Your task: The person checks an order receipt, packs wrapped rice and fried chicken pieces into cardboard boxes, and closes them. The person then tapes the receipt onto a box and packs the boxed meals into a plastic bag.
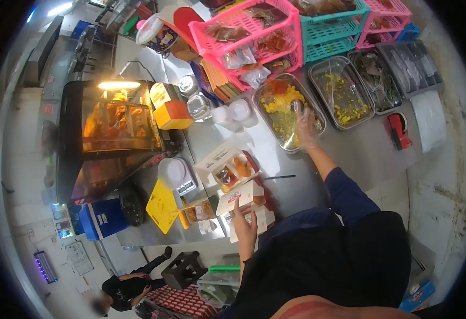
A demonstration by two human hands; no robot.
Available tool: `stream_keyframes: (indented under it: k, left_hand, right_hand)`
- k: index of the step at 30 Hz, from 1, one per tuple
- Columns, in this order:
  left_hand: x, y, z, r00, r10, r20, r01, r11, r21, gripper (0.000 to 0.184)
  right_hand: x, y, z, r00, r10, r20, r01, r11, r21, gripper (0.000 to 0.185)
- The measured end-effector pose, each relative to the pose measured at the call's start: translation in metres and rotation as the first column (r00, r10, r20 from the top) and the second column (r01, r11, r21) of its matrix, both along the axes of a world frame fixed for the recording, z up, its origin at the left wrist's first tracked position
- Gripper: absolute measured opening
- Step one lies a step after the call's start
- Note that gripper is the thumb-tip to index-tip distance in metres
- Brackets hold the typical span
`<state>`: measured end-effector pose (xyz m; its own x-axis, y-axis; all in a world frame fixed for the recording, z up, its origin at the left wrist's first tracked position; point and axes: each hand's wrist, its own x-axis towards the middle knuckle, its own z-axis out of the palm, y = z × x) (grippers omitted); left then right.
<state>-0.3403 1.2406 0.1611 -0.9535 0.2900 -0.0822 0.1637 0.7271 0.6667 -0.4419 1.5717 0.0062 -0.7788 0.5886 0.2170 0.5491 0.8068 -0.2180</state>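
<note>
Right grip (307, 127): clear-gloved, fingers appearing closed about a dark round-ended object (297, 105); its full form is hidden by the hand.

Left grip (246, 228): bare, one finger extended along the white carton (237, 196); whether it has firm hold, cannot tell.

Beneath the right grip: clear-walled tray (286, 150), holding yellow rice, denser at the far end, with an orange-red patch there.

Just right of that grip: second tray (341, 126), yellow scraps over its bottom. Next right: third tray (375, 74), dark contents, not identifiable. Farther right: grey divided box (409, 64), pale packets in its compartments.

Beyond the right grip: pink basket (246, 42), tiered, filled with small clear packets; to its right, teal basket (329, 40), brownish contents in the top tier.

Left of the right grip: white tubs (232, 112) and foil containers (194, 101), contents not visible.

Just beyond the left grip: open box (211, 162), holding a browned piece, a dark packet and something yellow.

Left of the left grip: small carton (199, 211), brownish food inside. Farther left and beyond: lit glass cabinet (118, 151), golden-brown food on its upper level.

All trays rest on the metal bench (297, 191).
</note>
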Motion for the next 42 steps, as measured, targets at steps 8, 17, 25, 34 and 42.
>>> stream_keyframes:
  k: [8,17,25,34,42]
  left_hand:
    - [-0.017,0.033,0.011,0.988,-0.015,0.151,0.027,0.997,-0.079,0.064]
    - [-0.025,0.022,0.002,0.996,0.030,0.085,-0.023,0.997,-0.080,0.063]
    - [0.001,-0.015,0.020,0.989,0.137,-0.053,-0.138,0.990,-0.014,0.063]
    - [0.053,-0.078,0.014,0.949,0.288,-0.130,-0.286,0.958,0.033,0.060]
    - [0.093,-0.134,0.007,0.901,0.418,-0.116,-0.420,0.908,0.009,0.051]
  right_hand:
    - [-0.022,0.014,-0.013,0.998,0.051,-0.028,-0.056,0.963,-0.263,0.077]
    - [0.018,0.030,-0.008,0.927,0.301,0.225,-0.234,0.930,-0.283,0.036]
    - [0.001,0.061,-0.035,0.976,0.090,0.197,0.047,0.800,-0.599,0.058]
    - [-0.004,0.071,-0.050,0.939,0.176,0.294,0.153,0.551,-0.820,0.074]
    - [0.026,0.101,-0.071,0.991,-0.114,-0.068,-0.050,0.159,-0.986,0.065]
